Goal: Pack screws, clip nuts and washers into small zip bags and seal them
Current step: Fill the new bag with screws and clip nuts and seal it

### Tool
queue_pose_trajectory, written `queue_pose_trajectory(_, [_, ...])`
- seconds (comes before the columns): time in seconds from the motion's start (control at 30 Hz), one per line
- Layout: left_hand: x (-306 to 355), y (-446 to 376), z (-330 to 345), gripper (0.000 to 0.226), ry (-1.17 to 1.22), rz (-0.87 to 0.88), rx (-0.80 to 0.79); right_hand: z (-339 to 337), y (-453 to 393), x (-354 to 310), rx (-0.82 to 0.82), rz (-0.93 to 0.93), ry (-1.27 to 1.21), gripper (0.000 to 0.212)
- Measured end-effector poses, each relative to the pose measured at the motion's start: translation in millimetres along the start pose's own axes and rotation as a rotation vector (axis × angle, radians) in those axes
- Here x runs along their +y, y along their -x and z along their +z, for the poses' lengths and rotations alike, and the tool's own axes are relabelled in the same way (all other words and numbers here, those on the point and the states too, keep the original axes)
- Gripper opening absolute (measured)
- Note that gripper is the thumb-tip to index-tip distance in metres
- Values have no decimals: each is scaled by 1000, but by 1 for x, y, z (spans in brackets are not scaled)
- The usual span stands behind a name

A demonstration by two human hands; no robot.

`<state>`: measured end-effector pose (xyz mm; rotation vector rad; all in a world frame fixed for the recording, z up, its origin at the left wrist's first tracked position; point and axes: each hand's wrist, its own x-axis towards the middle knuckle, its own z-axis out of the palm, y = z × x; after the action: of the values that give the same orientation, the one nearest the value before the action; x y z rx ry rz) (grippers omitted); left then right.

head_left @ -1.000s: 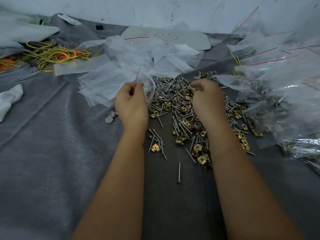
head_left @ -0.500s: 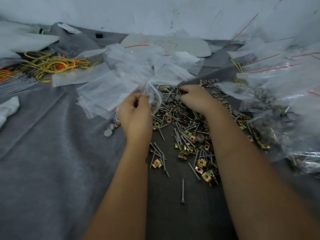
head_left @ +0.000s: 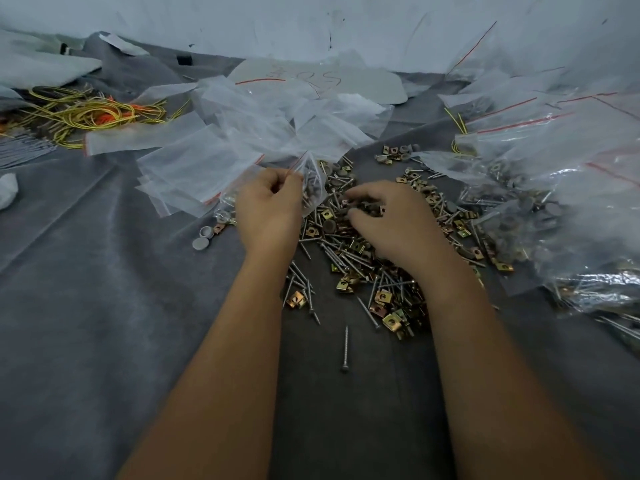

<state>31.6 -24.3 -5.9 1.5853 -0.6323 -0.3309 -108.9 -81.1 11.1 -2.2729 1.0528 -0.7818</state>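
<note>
1. My left hand [head_left: 268, 202] pinches a small bag [head_left: 313, 185] open at its mouth, some hardware already inside.
2. My right hand [head_left: 384, 220], fingers curled, gathers pieces from the pile [head_left: 360, 265] on the worktop [head_left: 104, 306].
3. Filling step, I judge; next, lift the pinch into the bag.

1. I see matt grey cloth [head_left: 104, 306], felt-like and softly creased, under everything.
2. The zip bag [head_left: 313, 181] in my left hand [head_left: 268, 209] is thin clear plastic with a faint sheen.
3. The loose screws [head_left: 346, 258] are bare silvery metal with dull glints.
4. The clip nuts [head_left: 389, 308] look like brassy, yellow-plated metal, slightly glossy.
5. The round caps [head_left: 201, 243] look like matt grey plastic.
6. The filled bags [head_left: 554, 209] are glossy, crinkled plastic.
</note>
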Motion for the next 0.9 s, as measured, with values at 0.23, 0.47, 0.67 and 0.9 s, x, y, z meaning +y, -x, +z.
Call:
queue_pose_trajectory(0.23, [2, 3, 3, 22, -88, 106, -38, 2, 0, 0, 164, -70, -5, 10])
queue_pose_trajectory(0.47, [7, 9, 2, 14, -98, 293, -56, 18, -2, -10, 262, -315, 245, 19])
queue_pose_trajectory(0.67, [3, 2, 1, 17, 33, 176, 63, 6, 0, -4, 311, -144, 150, 33])
queue_pose_trajectory(0.9, [7, 5, 2, 18, 96, 129, -26, 12, 2, -3, 51, -140, 469, 24])
